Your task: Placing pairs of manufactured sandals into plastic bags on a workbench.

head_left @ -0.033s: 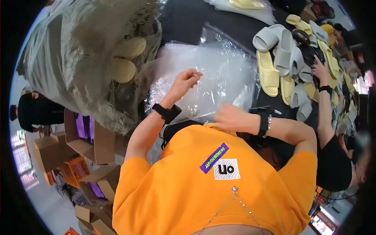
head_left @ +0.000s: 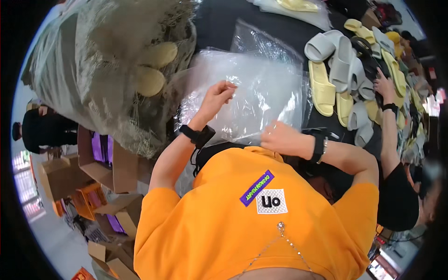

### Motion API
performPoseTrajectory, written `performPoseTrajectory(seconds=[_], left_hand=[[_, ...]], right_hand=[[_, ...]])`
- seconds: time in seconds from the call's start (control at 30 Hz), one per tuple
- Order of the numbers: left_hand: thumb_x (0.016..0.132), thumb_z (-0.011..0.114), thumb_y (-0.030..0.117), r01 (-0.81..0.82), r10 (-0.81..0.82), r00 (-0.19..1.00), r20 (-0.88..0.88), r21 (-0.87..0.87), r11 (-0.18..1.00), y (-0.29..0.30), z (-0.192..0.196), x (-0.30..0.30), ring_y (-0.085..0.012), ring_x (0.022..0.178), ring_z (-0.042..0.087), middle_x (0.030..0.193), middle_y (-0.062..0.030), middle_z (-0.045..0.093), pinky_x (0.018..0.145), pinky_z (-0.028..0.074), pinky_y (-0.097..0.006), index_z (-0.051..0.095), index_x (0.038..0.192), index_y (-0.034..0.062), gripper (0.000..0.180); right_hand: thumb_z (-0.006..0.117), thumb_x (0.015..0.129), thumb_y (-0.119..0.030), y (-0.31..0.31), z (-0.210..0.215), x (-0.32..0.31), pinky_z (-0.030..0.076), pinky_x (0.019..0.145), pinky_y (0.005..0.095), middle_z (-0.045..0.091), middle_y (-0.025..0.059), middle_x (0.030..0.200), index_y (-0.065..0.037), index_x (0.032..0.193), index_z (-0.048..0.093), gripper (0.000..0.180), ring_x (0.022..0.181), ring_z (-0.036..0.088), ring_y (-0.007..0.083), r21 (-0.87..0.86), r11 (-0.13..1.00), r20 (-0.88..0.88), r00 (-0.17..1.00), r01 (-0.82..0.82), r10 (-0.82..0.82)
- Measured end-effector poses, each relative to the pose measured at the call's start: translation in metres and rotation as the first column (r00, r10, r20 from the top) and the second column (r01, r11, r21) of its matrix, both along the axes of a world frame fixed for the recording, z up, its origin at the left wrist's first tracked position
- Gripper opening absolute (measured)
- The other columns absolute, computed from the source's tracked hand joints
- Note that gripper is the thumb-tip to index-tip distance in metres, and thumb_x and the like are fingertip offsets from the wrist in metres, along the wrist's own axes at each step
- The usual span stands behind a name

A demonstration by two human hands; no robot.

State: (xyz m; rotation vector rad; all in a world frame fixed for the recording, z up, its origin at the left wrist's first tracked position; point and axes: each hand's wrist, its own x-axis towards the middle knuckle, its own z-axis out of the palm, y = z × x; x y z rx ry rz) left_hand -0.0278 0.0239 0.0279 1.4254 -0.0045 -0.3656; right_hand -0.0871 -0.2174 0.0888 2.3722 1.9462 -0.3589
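A stack of clear plastic bags (head_left: 261, 93) lies flat on the dark tabletop before me. Above its left part, my left hand (head_left: 217, 100) is closed, thumb and fingers pressed together in a pinch. Whether a bag's film is between them I cannot make out. My right hand (head_left: 285, 139) is at the near edge of the stack, close to my body, its fingers curled inward. What these fingers hold, if anything, is hidden. A loose clear bag (head_left: 259, 39) sticks out past the far side of the stack.
Grey slides (head_left: 341, 67) and yellow slides (head_left: 322, 88) are heaped to the right, where a co-worker's hand (head_left: 384, 87) reaches in. A large translucent sack (head_left: 107, 70) with yellow slides bulges at the left. Open cardboard boxes (head_left: 125, 161) stand below it.
My right hand has shifted slightly to the right along the near edge of the bags. The loose bag at the far side sits a little farther away. My left hand has barely moved.
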Motion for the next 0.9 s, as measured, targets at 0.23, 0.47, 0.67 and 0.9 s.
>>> performPoseTrajectory(seconds=[0.23, 0.47, 0.67, 0.9], left_hand=[[0.08, 0.063, 0.018, -0.201, 0.153, 0.911, -0.383, -0.088, 0.976, 0.048, -0.014, -0.08, -0.0093, 0.068, 0.055, 0.073, 0.0017, 0.057, 0.061, 0.04, -0.023, 0.057, 0.086, 0.0097, 0.012], [0.087, 0.053, 0.021, 0.61, -0.555, 0.791, -0.256, 0.388, 0.691, 0.03, 0.003, -0.111, -0.0258, 0.099, 0.056, 0.107, -0.0149, 0.061, 0.086, 0.042, -0.032, 0.054, 0.114, -0.0007, 0.035], [0.085, 0.056, 0.027, -0.214, -0.526, 0.648, 0.551, 0.794, 0.568, 0.002, 0.047, -0.056, -0.0355, 0.111, 0.046, 0.13, -0.0138, 0.044, 0.086, 0.042, -0.045, 0.044, 0.128, 0.0157, 0.047], [0.08, 0.057, 0.043, 0.102, -0.439, 0.898, -0.032, 0.985, 0.136, 0.013, -0.026, -0.035, -0.0439, 0.114, 0.041, 0.135, -0.0251, 0.029, 0.079, 0.046, -0.051, 0.024, 0.138, 0.0204, 0.07]], right_hand=[[0.057, 0.068, -0.011, -0.048, -0.007, 0.048, 0.031, 0.095, 0.0463, 0.056, 0.0011, 0.1, -0.017, 0.072, 0.058, 0.007, 0.11, 0.047, 0.02, 0.209, 0.952, 0.224, 0.936, 0.225, -0.271], [0.06, 0.065, -0.009, -0.084, -0.046, 0.104, 0.019, 0.104, 0.048, 0.042, 0.0008, 0.131, -0.016, 0.061, 0.056, 0.01, 0.129, 0.028, 0.0234, 0.214, 0.951, 0.216, 0.939, 0.222, -0.268], [0.062, 0.066, -0.014, -0.084, -0.057, 0.14, 0.022, 0.104, 0.0463, 0.032, -0.0007, 0.14, -0.017, 0.057, 0.057, 0.011, 0.132, 0.023, 0.022, 0.105, 0.982, 0.34, 0.923, 0.155, -0.182], [0.051, 0.083, -0.013, -0.083, -0.098, 0.131, 0.033, 0.095, 0.0393, 0.038, 0.0157, 0.132, -0.012, 0.125, 0.045, 0.043, 0.116, 0.041, 0.0278, 0.481, 0.313, -0.326, 0.499, 0.819, -0.803]])
